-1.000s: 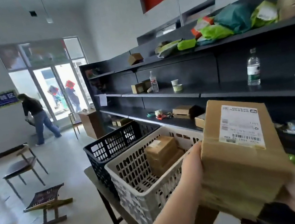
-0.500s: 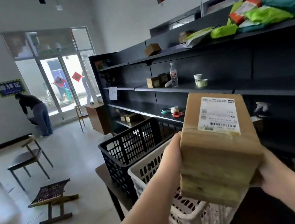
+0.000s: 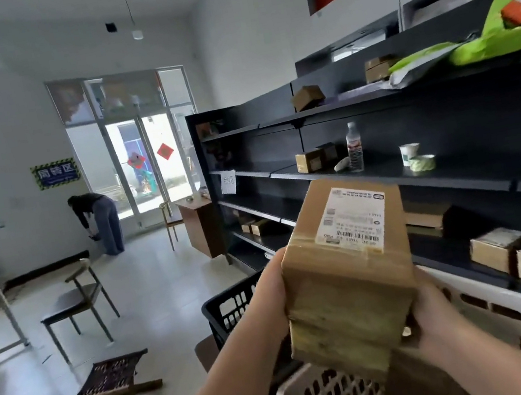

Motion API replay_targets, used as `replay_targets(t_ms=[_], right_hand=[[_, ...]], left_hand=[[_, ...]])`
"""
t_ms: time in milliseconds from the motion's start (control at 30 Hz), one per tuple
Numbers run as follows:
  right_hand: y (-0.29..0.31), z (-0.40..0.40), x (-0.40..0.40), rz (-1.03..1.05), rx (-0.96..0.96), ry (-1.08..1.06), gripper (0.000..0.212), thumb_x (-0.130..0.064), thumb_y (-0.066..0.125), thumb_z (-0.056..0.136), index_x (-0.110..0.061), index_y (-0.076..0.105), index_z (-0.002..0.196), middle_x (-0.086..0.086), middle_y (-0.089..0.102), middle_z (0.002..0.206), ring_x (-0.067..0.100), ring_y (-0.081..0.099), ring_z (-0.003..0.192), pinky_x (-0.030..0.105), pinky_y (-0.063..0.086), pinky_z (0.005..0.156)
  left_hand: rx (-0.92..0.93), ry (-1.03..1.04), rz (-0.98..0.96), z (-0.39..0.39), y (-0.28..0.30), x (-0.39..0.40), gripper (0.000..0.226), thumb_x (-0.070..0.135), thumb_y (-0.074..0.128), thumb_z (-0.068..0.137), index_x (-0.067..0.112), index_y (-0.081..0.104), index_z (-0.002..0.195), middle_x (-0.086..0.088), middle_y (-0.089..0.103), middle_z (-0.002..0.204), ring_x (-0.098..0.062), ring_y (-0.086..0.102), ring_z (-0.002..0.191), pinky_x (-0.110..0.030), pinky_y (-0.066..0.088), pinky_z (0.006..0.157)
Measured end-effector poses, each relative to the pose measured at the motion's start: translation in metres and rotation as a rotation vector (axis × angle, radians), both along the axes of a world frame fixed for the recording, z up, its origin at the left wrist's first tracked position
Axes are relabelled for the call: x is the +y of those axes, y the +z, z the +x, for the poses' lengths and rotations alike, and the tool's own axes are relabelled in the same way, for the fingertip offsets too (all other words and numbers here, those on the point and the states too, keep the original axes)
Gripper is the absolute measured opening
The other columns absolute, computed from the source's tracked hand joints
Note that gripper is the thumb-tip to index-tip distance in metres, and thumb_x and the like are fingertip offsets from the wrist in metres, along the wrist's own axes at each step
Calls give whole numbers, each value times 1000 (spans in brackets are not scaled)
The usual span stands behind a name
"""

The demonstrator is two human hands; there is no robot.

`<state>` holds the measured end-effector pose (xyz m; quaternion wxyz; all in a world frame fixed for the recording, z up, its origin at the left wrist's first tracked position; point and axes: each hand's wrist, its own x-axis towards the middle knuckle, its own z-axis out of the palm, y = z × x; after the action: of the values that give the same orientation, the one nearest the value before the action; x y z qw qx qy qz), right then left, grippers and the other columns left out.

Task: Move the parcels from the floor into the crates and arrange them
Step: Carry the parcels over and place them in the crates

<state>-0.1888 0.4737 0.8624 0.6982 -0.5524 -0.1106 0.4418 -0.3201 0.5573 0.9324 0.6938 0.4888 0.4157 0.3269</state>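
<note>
A taped brown cardboard parcel (image 3: 349,272) with a white shipping label is held up between both hands, above the white crate (image 3: 501,308). My left hand (image 3: 269,296) grips its left side, fingers hidden behind it. My right hand (image 3: 436,316) holds its right underside. The black crate (image 3: 229,307) stands just beyond the white one, mostly hidden by my left arm. The inside of the white crate is largely covered by the parcel and my arms.
Dark shelving (image 3: 387,171) runs along the right with small boxes (image 3: 310,160), a water bottle (image 3: 353,146) and cups. A chair (image 3: 75,299) and a low folding stool (image 3: 114,383) stand on the floor to the left. A person (image 3: 99,218) bends near the glass door.
My view has swung left and come closer to the crates. The parcel stays in both hands and now hangs over the white crate's near end.
</note>
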Motion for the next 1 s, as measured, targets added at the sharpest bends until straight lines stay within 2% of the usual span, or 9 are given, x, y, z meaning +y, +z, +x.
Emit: replay_targets(t_ms=[100, 200, 333, 400, 500, 667, 800, 900, 1000], right_hand=[[-7, 0, 58, 46, -21, -25, 43, -67, 41, 86, -33, 65, 100, 9, 63, 114, 33, 54, 113, 55, 39, 103], [-10, 1, 113, 69, -61, -133, 35, -57, 38, 93, -32, 63, 90, 4, 65, 95, 28, 58, 99, 51, 41, 102], [-6, -5, 167, 8, -77, -238, 34, -53, 40, 94, -30, 61, 82, 3, 63, 85, 24, 57, 84, 48, 43, 97], [-7, -3, 189, -28, -87, -281, 34, -54, 39, 94, -31, 60, 81, 3, 62, 84, 26, 57, 85, 49, 44, 98], [-14, 2, 212, -51, -94, -336, 39, -63, 35, 91, -34, 61, 86, 2, 64, 93, 27, 57, 100, 50, 42, 102], [-30, 26, 233, -122, -83, -416, 44, -67, 29, 89, -33, 56, 81, 0, 63, 81, 19, 57, 77, 45, 45, 93], [-44, 51, 238, -121, -79, -437, 45, -67, 31, 89, -33, 60, 82, -1, 64, 84, 19, 58, 80, 43, 46, 95], [-53, 67, 243, -119, -68, -457, 46, -68, 33, 88, -33, 61, 83, 1, 66, 89, 22, 60, 87, 46, 45, 97], [-63, 75, 248, -132, -52, -497, 45, -69, 36, 87, -33, 63, 82, 0, 67, 92, 25, 61, 98, 46, 44, 100]], left_hand=[[20, -32, 5, 8, -1, 65, 29, 23, 52, 94, 11, 56, 68, -3, 60, 53, -15, 52, 60, -24, 42, 51], [5, -152, 21, 13, -7, 128, 30, 21, 51, 94, 12, 60, 67, 0, 62, 46, -17, 55, 61, -27, 46, 60], [3, -259, 6, 23, -17, 194, 28, 18, 50, 94, 13, 60, 68, -1, 62, 59, -17, 55, 63, -28, 46, 63], [-23, -285, -24, 29, -22, 220, 29, 18, 49, 94, 13, 59, 68, -1, 62, 60, -17, 55, 63, -29, 46, 63], [-30, -358, -72, 44, -35, 252, 29, 20, 49, 93, 13, 61, 68, -2, 63, 61, -18, 56, 63, -30, 46, 63], [-28, -451, -109, 81, -60, 285, 24, 22, 51, 90, 15, 66, 73, 2, 68, 58, -18, 61, 62, -27, 49, 60], [-13, -469, -132, 110, -72, 290, 27, 24, 51, 90, 16, 66, 69, 3, 68, 56, -14, 64, 51, -23, 51, 54], [-3, -508, -103, 131, -82, 298, 26, 27, 49, 91, 17, 67, 74, 3, 70, 61, -17, 64, 63, -27, 50, 62], [24, -544, -71, 150, -98, 313, 33, 28, 48, 91, 20, 68, 66, 5, 70, 58, -17, 62, 64, -29, 48, 65]])
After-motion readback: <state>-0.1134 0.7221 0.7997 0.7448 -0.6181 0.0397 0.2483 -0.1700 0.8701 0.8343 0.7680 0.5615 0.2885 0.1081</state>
